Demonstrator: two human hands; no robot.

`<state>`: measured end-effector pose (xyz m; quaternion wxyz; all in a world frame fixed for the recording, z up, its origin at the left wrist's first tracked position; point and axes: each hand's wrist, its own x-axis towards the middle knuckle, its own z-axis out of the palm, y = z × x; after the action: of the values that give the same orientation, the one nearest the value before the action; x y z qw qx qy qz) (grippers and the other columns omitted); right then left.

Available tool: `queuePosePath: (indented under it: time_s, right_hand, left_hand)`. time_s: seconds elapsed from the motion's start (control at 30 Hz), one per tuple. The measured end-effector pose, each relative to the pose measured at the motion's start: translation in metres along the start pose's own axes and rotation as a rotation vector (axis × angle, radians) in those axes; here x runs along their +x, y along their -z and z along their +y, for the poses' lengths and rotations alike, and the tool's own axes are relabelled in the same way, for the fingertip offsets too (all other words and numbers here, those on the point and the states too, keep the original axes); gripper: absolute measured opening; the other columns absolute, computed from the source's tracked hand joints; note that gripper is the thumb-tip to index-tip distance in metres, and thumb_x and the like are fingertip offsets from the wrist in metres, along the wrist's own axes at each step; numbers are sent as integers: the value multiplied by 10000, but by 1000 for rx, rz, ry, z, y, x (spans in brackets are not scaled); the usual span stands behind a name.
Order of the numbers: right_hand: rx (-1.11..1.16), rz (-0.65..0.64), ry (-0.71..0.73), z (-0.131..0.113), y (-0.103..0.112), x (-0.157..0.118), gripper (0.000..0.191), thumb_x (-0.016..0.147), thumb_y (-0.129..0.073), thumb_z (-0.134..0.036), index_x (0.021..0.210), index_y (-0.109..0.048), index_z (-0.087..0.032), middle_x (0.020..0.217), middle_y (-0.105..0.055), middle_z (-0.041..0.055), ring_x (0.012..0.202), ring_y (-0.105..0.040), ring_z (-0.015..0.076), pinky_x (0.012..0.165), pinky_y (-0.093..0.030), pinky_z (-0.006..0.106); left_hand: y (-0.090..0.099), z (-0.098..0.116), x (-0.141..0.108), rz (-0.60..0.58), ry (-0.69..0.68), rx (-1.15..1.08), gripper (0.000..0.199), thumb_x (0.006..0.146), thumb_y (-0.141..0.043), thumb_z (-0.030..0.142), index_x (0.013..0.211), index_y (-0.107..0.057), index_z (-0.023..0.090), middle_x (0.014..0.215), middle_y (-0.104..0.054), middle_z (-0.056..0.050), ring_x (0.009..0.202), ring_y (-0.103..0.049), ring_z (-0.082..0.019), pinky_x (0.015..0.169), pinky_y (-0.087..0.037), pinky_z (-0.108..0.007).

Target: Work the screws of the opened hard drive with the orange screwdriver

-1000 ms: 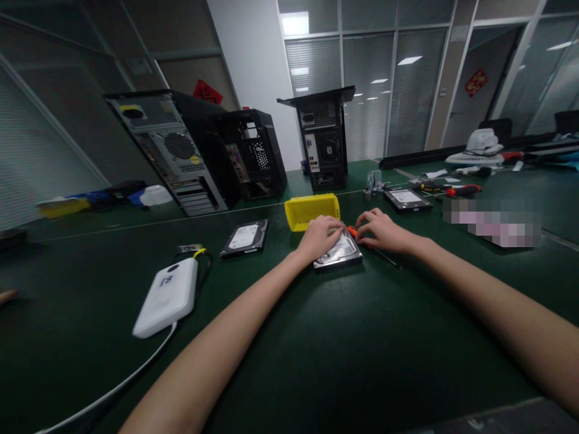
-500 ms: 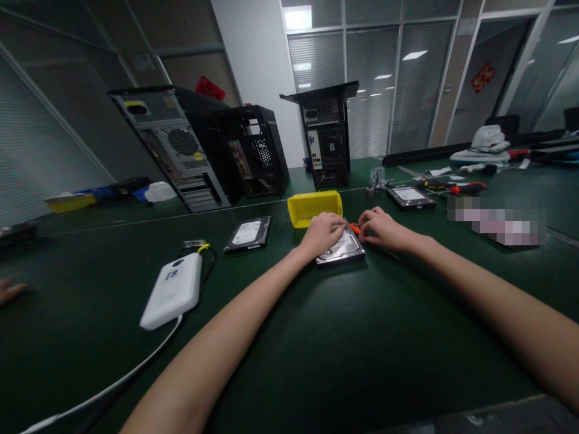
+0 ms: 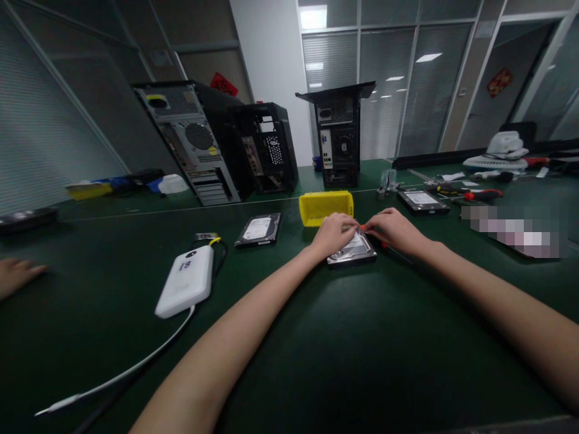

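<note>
A silver hard drive point(image 3: 354, 248) lies on the green table in front of me. My left hand point(image 3: 335, 234) rests over its left and far side, fingers curled on it and partly hidden. On the right, my right hand point(image 3: 392, 230) has its fingers closed at the far right corner of the drive. A bit of orange shows at those fingertips. Beneath this hand, a red handle end and a thin shaft, seemingly of one screwdriver point(image 3: 385, 245), point toward the lower right. Just behind the drive stands a yellow plastic bin point(image 3: 326, 209).
Another hard drive point(image 3: 259, 230) lies to the left, a third point(image 3: 423, 202) to the right. A white power bank point(image 3: 187, 280) trails a cable. Computer cases point(image 3: 337, 141) stand at the back. Red-handled pliers point(image 3: 483, 194) lie far right. Another person's hand point(image 3: 20, 276) reaches in at left.
The view has turned slightly left. My right fingers have drawn together around the orange part, and more of the red handle shows below. My left hand stays on the drive.
</note>
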<state>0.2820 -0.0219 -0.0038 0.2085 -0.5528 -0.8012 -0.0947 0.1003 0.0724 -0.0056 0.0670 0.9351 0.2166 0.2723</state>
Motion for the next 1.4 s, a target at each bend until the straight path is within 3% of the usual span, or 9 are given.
queuePosePath:
  time_s: [0.67,0.9,1.4]
  right_hand:
    - [-37,-55,104,-12,6,1,224,891,-511,-179,938,-727,-216,1012,-730,47,964,-652,216,917,-362,394]
    - [34,-34,64,-8,2,1,250,887,-512,-195,1009,-731,-207,995,-726,65,940,-650,219,872,-408,370]
    - [57,-25,45,-9,2,1,258,882,-494,-184,953,-741,-181,975,-724,80,883,-648,208,835,-454,326]
  left_hand:
    - [-2,0,0,10,-15,3,222,871,-536,248,962,-737,222,1040,-717,-25,974,-613,-214,891,-469,-355]
    - [-2,-1,0,20,-7,14,224,873,-536,246,972,-735,223,1049,-715,-21,981,-608,-214,887,-470,-352]
    - [-3,-4,1,32,-25,11,229,884,-528,248,984,-732,225,1029,-713,-29,970,-605,-211,884,-471,-353]
